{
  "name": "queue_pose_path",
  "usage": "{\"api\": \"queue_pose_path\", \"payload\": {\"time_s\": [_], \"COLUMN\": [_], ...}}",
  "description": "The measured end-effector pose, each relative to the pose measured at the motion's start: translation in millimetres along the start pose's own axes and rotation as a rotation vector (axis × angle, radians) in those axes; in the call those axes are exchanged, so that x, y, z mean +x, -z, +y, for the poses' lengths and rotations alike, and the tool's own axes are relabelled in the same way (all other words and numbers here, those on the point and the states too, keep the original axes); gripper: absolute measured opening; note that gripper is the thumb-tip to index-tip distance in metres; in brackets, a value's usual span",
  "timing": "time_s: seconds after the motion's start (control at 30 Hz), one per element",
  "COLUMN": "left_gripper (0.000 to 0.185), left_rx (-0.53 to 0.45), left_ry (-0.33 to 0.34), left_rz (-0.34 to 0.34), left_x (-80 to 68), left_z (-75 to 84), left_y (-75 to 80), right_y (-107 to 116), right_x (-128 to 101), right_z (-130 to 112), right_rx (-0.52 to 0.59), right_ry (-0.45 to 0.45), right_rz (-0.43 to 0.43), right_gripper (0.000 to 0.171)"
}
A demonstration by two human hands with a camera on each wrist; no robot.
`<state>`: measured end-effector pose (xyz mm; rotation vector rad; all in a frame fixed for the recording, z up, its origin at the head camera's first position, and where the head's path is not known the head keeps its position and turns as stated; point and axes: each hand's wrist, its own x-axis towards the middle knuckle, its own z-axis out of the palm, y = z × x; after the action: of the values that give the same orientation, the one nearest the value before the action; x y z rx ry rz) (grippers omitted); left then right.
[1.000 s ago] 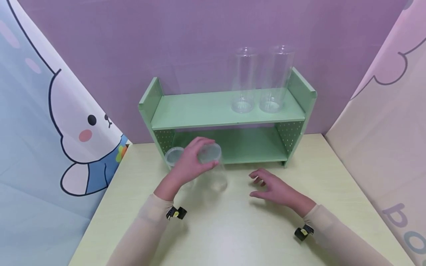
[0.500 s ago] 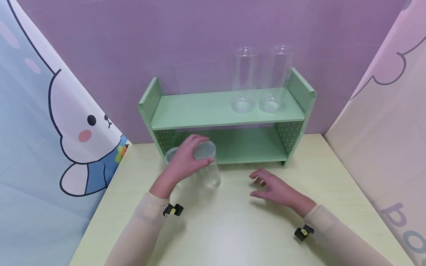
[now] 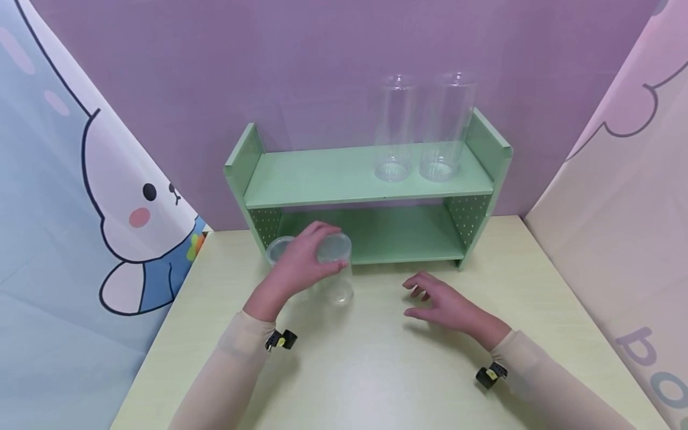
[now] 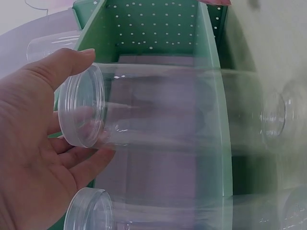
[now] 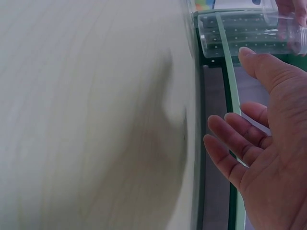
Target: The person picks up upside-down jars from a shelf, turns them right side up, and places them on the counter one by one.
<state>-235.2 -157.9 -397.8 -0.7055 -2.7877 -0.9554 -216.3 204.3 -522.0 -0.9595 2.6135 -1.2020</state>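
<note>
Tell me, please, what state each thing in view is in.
Left hand: gripping the held container near its top.
Held container: roughly upright, clear, seemingly empty.
Second container: upright, partly hidden behind the left hand.
Right hand: holding nothing, fingers loosely bent.
Green shelf: standing upright.
Left shelf container: upright atop the green shelf.
Right shelf container: upright beside it, apart.

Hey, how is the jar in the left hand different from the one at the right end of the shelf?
Place: the held jar is down in front of the shelf, while the right-end jar stands on its top board.
Contact: the left hand grips the held jar near its top; no hand touches the right-end jar.
Shared: both are clear and tube-shaped.
</note>
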Motion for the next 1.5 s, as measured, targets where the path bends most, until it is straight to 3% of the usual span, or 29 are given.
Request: {"api": "queue_pose_path", "payload": {"time_s": [0.53,0.87,1.5], "left_gripper": [0.074,0.074,0.074], "left_rx": [0.140,0.257,0.226], "left_ry": [-0.006,-0.020,-0.024], "left_rz": [-0.042,-0.125,-0.140], "left_x": [2.1,6.9,6.1], "left_z": [-0.9,4.7,3.7], "left_y": [-7.4,-1.4,0.2], "right_y": [0.0,0.8,1.9], "right_x": [0.2,0.6,-0.1], "right_z": [-1.3,-2.2,-0.9], "right_rx": [-0.004,-0.007,-0.002], "right_ry": [0.021,0.005,0.019], "right_rz": [0.008,0.003,0.007], "right_gripper": [0.053,0.053,0.051]}}
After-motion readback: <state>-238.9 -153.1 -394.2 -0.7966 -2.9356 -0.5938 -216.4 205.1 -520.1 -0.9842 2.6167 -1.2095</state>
